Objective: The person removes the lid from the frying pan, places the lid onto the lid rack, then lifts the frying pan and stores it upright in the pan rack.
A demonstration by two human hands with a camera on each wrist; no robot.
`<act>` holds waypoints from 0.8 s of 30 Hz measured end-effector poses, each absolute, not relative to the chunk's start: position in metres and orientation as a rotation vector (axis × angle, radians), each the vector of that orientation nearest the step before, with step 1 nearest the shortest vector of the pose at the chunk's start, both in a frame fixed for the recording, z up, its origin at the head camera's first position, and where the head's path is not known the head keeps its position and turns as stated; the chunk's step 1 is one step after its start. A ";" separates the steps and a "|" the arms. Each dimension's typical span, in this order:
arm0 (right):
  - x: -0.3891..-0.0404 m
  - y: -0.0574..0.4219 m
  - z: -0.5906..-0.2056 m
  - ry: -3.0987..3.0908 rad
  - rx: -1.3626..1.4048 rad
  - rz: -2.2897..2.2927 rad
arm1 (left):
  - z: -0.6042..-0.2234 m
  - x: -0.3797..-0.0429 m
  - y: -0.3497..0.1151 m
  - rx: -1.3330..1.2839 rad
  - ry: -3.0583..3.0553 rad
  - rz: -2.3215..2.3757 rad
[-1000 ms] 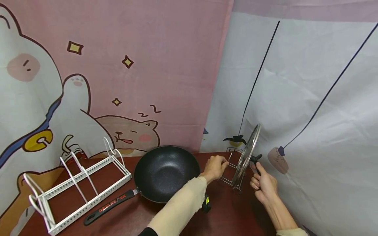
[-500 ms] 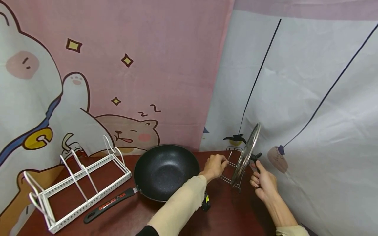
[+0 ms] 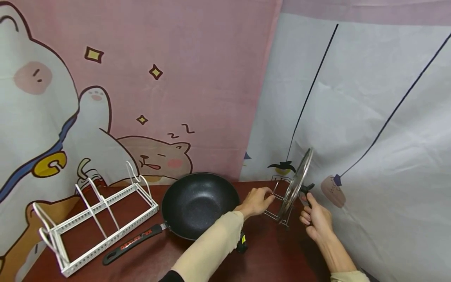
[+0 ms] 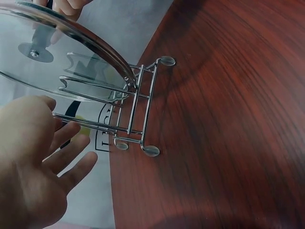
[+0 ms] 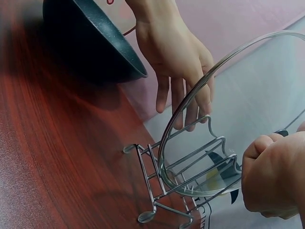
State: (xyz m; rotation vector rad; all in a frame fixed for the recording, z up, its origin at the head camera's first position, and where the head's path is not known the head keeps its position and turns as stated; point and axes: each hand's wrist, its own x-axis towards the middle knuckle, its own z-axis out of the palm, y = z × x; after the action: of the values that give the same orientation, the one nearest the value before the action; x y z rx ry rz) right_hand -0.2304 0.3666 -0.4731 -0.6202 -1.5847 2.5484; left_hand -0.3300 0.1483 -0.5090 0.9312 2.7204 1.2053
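My left hand (image 3: 256,201) is at the near-left end of a small metal wire rack (image 4: 136,112); its thumb and index finger pinch the end wire loop, and the other fingers extend loosely. A round glass lid (image 3: 296,184) with a metal rim stands on edge in the rack, leaning right, its lower rim between the wires. My right hand (image 3: 317,219) grips the black lid handle (image 3: 307,188) from the right. In the right wrist view, the left hand (image 5: 174,55) shows partly behind the lid, and the right hand (image 5: 274,174) hides most of the handle.
A black wok (image 3: 199,205) sits left of my left hand, its long handle (image 3: 134,244) pointing front left. Farther left stands a white rack (image 3: 105,219) with upright hoops. A small black object (image 3: 242,243) lies by my left sleeve. Printed cloth (image 3: 211,86) hangs behind the table (image 3: 267,254).
The head view has shifted slightly. My left thumb shows a little more apart below the index fingertip. The lid and my right hand have barely moved.
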 end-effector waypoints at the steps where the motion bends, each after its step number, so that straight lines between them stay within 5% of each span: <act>1: -0.231 0.367 -0.473 -1.583 -0.623 2.550 | -0.509 -0.329 0.146 0.942 2.717 1.201; 24: -0.231 0.373 -0.477 -1.606 -0.574 2.565 | -0.500 -0.317 0.103 1.156 2.792 0.935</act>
State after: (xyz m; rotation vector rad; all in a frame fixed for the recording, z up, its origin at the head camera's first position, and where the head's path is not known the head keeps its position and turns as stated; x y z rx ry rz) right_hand -0.2310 0.3732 -0.4774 -0.5737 -1.6059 2.5645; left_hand -0.3167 0.1026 -0.4996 1.1562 2.7920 0.9352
